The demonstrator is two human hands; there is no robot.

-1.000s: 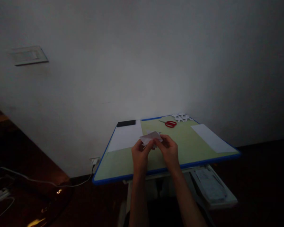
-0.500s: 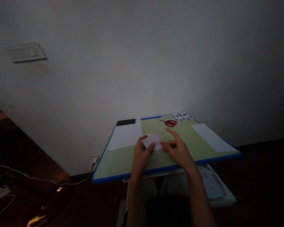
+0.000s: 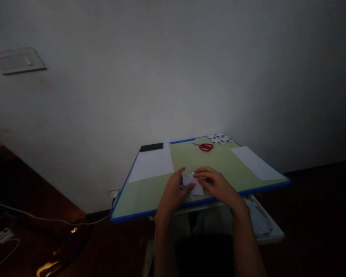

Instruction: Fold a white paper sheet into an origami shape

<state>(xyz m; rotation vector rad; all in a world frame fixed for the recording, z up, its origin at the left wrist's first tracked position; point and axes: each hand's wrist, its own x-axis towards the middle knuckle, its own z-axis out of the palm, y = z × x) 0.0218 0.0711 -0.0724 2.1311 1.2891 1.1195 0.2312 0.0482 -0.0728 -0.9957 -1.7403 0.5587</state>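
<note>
A small folded white paper [image 3: 196, 187] is between my two hands, low over the near edge of the green-topped table [image 3: 144, 198]. My left hand [image 3: 174, 191] grips its left side, the thumb lying across the face of the paper. At the upper right, the fingers and thumb of my right hand [image 3: 216, 184] close on the same paper. Whether the paper rests on the tabletop I cannot tell. Beyond my hands lie scissors [image 3: 206, 147] with red handles, blades pointing left.
Several folded white paper pieces [image 3: 220, 138] sit at the far right corner. A white sheet [image 3: 152, 165] lies on the left with a black flat object [image 3: 151, 147] at its top. Another white sheet [image 3: 256, 163] lies along the right. A cable [image 3: 54, 220] hangs at the left.
Both hands and the folded paper have come lower and nearer the table's front edge. The paper is turned, and my right index finger, raised before, is now bent down to it.
</note>
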